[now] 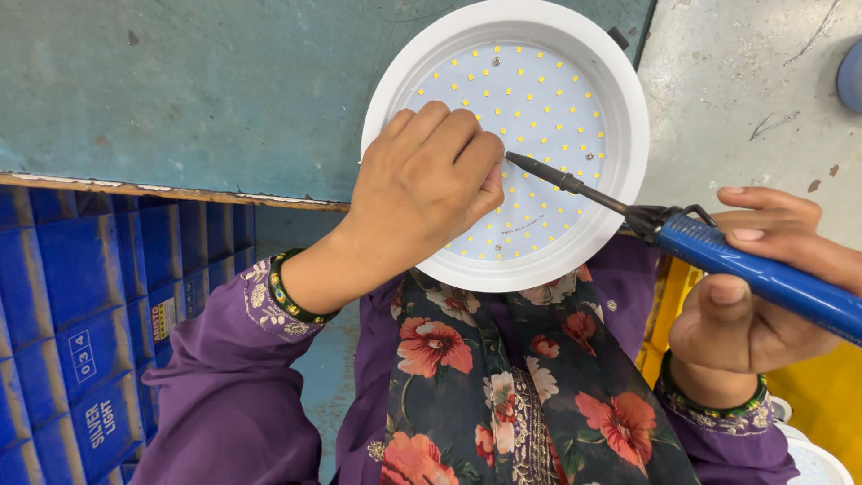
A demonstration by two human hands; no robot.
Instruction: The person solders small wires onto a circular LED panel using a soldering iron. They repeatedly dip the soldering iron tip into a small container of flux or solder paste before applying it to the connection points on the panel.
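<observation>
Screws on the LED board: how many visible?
3 small screws on the LED board: one near the top, one at the right, one at the bottom. The left hand covers the board's left side, so another may be hidden.

A worn teal worktop (pixel 197 90) fills the upper left, its paint scuffed and its front edge chipped pale. To the right lies a grey concrete surface (pixel 745 99), scratched and spotted. A rounded blue object (pixel 851 74) shows at the far right edge, too cut off to identify. Stacked blue plastic crates (pixel 81 314) with white labels stand at lower left. A yellow crate (pixel 826 395) sits at lower right, with white round rims (pixel 813 458) just beside it. A dark floral scarf (pixel 512 395) hangs over purple clothing (pixel 233 395).
</observation>
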